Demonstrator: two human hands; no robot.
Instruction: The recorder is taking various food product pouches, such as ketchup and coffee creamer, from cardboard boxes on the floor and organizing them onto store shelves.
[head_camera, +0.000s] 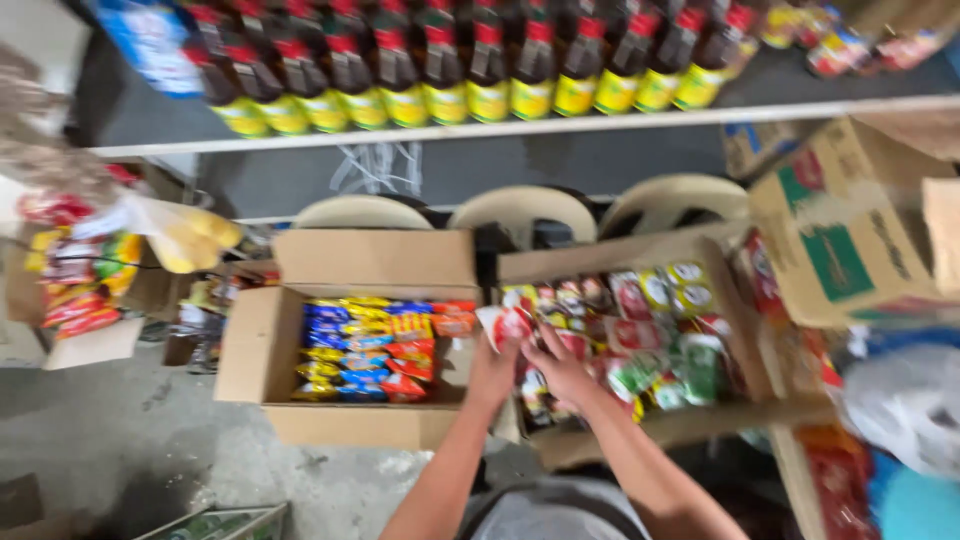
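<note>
Red-and-white snack packet (505, 325) pinched between two hands over open cartons.
Left hand (492, 372) closes its fingers on the packet's lower edge, while the right hand (560, 368) sits just right of it, fingers curled among sachets in the right cardboard box (720, 290); whether it grips any, blur hides. Left cardboard box (250, 350) rests on the concrete floor (110, 440), with a bottle shelf (600, 120) beyond.

Below you, the grey concrete floor (130, 420) carries two open cardboard boxes (262, 350) of snack packets, side by side, touching.
</note>
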